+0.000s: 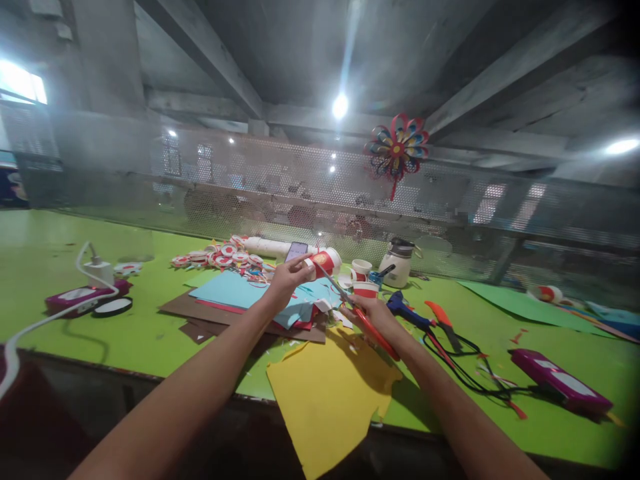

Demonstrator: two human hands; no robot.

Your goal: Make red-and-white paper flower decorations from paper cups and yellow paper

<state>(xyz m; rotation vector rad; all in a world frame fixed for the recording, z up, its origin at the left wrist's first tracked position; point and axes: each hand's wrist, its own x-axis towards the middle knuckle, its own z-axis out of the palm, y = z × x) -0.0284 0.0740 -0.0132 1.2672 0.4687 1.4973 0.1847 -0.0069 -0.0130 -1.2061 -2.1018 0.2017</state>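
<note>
My left hand [289, 280] is closed around a red and white paper cup [326, 263], tipped on its side above the table. In my right hand [373, 317] is a pair of scissors with red handles [376, 335]. The blades point up and left at the cup; whether they touch it I cannot tell. Below lie blue sheets [220, 292] on brown sheets [173, 307], with paper scraps around. A torn yellow sheet [325, 400] hangs over the table's front edge. Just behind my right hand stands another red and white cup [366, 289].
A blue glue gun [407, 309], an orange-handled cutter [443, 320] and a purple power strip [560, 380] with black cables lie to the right. Another purple power strip [75, 297] is at left. Red and white discs [220, 255], a phone [297, 251] and a jug [397, 262] stand at the back.
</note>
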